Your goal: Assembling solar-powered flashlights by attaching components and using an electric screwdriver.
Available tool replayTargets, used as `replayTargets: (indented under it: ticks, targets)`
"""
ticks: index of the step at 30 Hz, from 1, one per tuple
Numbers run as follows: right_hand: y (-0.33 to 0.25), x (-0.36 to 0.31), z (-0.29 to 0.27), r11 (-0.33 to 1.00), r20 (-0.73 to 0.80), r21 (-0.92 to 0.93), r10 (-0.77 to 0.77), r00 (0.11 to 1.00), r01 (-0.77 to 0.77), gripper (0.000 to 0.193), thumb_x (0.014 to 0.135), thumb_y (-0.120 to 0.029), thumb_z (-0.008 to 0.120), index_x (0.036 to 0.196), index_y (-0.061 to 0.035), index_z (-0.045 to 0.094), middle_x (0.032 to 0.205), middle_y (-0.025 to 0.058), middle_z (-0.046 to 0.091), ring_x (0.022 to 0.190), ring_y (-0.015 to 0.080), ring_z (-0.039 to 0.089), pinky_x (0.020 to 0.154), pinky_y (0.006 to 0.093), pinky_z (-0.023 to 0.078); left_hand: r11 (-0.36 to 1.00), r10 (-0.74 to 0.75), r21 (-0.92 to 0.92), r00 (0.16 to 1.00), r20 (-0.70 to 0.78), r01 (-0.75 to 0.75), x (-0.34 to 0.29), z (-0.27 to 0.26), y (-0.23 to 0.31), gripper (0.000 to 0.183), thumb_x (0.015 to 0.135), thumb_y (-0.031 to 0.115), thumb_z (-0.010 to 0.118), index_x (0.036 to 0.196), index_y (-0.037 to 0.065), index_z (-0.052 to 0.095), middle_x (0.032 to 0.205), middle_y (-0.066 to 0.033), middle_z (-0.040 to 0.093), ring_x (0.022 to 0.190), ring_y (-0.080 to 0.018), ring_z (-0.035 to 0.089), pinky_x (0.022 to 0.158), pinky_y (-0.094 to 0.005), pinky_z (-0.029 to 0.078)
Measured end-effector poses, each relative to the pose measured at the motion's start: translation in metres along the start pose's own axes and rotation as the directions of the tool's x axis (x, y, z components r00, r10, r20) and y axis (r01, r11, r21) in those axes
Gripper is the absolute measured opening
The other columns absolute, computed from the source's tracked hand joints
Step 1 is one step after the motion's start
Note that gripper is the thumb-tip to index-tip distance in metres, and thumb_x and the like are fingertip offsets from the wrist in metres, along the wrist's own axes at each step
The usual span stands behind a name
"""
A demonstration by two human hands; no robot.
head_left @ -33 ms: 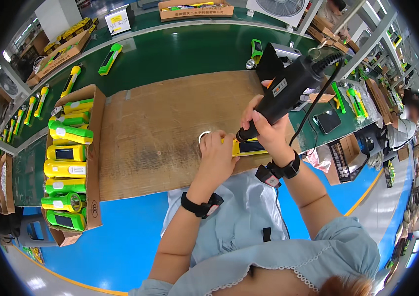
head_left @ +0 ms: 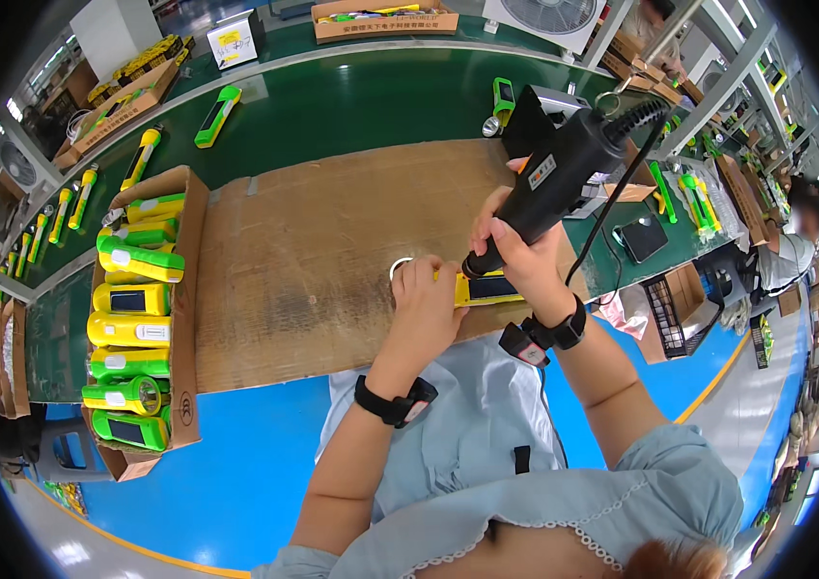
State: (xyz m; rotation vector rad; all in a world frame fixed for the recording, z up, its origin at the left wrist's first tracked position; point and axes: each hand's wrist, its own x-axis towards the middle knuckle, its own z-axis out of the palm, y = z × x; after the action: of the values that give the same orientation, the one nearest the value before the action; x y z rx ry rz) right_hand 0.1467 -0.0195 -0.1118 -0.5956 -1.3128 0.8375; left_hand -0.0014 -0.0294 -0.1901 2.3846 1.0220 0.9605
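My left hand (head_left: 424, 301) is closed around the head end of a yellow flashlight (head_left: 488, 289), which lies on the cardboard sheet (head_left: 303, 251) with its dark panel facing up. A pale ring at the flashlight's head peeks out past my left fingers. In my right hand (head_left: 528, 253) is a black electric screwdriver (head_left: 560, 179), gripped near its lower end and tilted. Its nose points down at the flashlight, close to my left fingertips; the very tip is hidden. A cable runs from the screwdriver's upper end, where a metal hook also shows.
Left of the sheet stands a carton (head_left: 189, 289) filled with green and yellow flashlights (head_left: 129, 330). More flashlights (head_left: 142, 157) lie along the green bench (head_left: 351, 101). A black device (head_left: 641, 238) and a black crate (head_left: 672, 314) are at the right. A co-worker (head_left: 795, 241) sits far right.
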Motion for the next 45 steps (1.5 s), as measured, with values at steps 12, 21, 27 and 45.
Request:
replayTargets:
  ticks: [12,21,27,45]
  targets:
    - [0.011,-0.004,0.004,0.992,0.001,0.088,0.086,0.996,-0.086,0.052,0.076,0.008,0.057,0.121,-0.0062,0.036,0.074,0.0065,0.056,0.058,0.0118,0.054,0.052,0.0266,0.045,0.999,0.024,0.044,0.987,0.156,-0.031,0.004,-0.008,-0.005,0.061,0.064,0.005,0.069,0.118,0.000,0.044,0.113,-0.0176,0.046,0.113,-0.0377,0.040,0.098,-0.0460,0.028]
    - [0.012,0.019,-0.013,0.967,0.042,0.250,0.034,0.999,-0.044,0.067,0.079,0.003,0.058,0.138,-0.0030,0.026,0.072,0.0078,0.056,0.058,0.0127,0.055,0.056,0.0271,0.046,0.972,-0.049,0.233,0.970,0.240,-0.008,0.015,-0.017,0.003,0.059,0.066,0.015,0.074,0.117,0.004,0.046,0.109,-0.0158,0.050,0.109,-0.0349,0.045,0.096,-0.0481,0.030]
    - [0.028,0.052,-0.053,0.933,-0.295,-0.083,-0.358,0.886,0.349,0.078,0.073,-0.003,0.069,0.136,-0.0018,0.023,0.089,0.0104,0.057,0.077,0.0152,0.058,0.069,0.0283,0.048,0.765,-0.350,0.577,0.937,0.001,0.285,0.021,-0.030,-0.001,0.053,0.068,0.034,0.077,0.104,0.003,0.055,0.099,-0.0171,0.053,0.093,-0.0343,0.054,0.078,-0.0466,0.043]
    - [0.106,0.039,-0.098,0.782,-0.191,-0.611,-0.301,0.934,0.127,0.061,0.069,-0.005,0.071,0.120,-0.0007,0.038,0.085,0.0048,0.055,0.077,0.0144,0.054,0.077,0.0300,0.043,0.712,-0.327,0.611,0.934,-0.146,0.346,0.282,0.062,-0.137,0.061,0.070,0.050,0.074,0.099,0.000,0.056,0.099,-0.0154,0.055,0.089,-0.0323,0.061,0.072,-0.0413,0.052]
